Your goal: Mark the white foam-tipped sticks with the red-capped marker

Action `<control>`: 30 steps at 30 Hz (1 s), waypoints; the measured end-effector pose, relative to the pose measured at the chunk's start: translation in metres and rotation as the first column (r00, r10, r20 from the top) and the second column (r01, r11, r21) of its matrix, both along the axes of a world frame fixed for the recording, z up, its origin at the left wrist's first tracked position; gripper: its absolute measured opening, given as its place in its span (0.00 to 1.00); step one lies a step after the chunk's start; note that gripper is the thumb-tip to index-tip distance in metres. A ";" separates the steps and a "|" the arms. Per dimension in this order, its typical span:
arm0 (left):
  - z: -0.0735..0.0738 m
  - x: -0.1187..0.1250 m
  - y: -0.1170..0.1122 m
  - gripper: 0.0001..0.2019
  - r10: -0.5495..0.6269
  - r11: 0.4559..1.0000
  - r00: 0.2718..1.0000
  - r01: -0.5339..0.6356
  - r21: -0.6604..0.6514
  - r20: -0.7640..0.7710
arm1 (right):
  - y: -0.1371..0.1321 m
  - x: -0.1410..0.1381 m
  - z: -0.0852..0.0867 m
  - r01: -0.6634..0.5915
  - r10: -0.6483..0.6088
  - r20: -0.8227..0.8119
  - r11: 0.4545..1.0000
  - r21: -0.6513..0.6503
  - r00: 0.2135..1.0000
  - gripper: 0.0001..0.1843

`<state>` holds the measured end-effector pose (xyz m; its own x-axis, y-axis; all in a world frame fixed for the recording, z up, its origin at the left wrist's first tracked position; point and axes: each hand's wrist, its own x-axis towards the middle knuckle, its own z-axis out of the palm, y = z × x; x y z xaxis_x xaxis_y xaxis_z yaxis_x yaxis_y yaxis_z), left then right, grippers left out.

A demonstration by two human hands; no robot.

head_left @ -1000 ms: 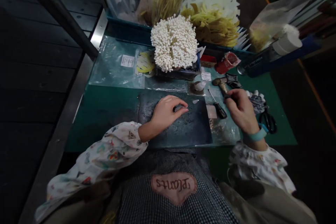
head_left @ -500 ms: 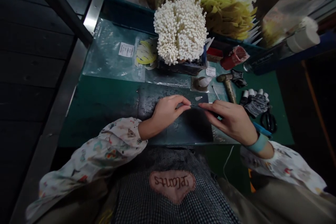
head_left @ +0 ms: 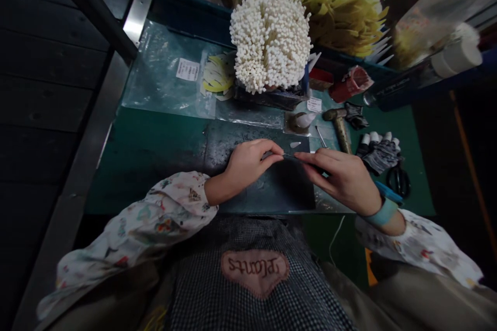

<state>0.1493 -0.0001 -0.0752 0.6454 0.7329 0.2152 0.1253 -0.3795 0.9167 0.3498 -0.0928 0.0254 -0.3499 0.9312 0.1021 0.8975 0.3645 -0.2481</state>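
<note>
Over the dark mat (head_left: 233, 137) both my hands meet at a thin, dark, wire-like piece (head_left: 289, 155). My left hand (head_left: 254, 165) pinches its left end between thumb and fingertips. The fingers of my right hand (head_left: 339, 176) are closed on its right end, thumb below. It is too small and dim for me to tell its kind. Just beyond the fingertips a small white petal-shaped piece (head_left: 295, 144) lies on the mat. Behind it a small bottle with a white pointed nozzle (head_left: 305, 120) stands on a clear bag.
A dense bundle of white-tipped stems (head_left: 269, 41) stands behind the mat. Yellow petal-shaped pieces (head_left: 339, 15) fill a bin at the back. A hammer (head_left: 340, 129), a grey glove (head_left: 378, 152) and black scissors (head_left: 398, 181) lie at right; plastic bags (head_left: 163, 83) lie at left.
The view has shifted slightly. Both hands keep nearly the same place and pinch, with a little more of the thin piece showing between them.
</note>
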 end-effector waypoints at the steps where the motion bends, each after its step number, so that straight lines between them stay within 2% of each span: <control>1: 0.000 0.000 0.000 0.00 0.002 1.000 1.000 -0.002 0.002 0.005 | 0.000 0.000 0.000 0.004 -0.004 0.008 1.000 0.000 1.000 0.13; 25: 0.001 0.000 0.000 0.01 -0.002 1.000 1.000 0.002 0.018 -0.018 | -0.001 -0.001 0.003 0.009 -0.008 0.032 1.000 -0.023 0.999 0.13; 30: 0.001 0.001 0.000 0.01 -0.002 1.000 1.000 0.003 0.024 -0.027 | 0.002 -0.002 0.012 -0.013 0.015 0.163 1.000 -0.015 0.986 0.14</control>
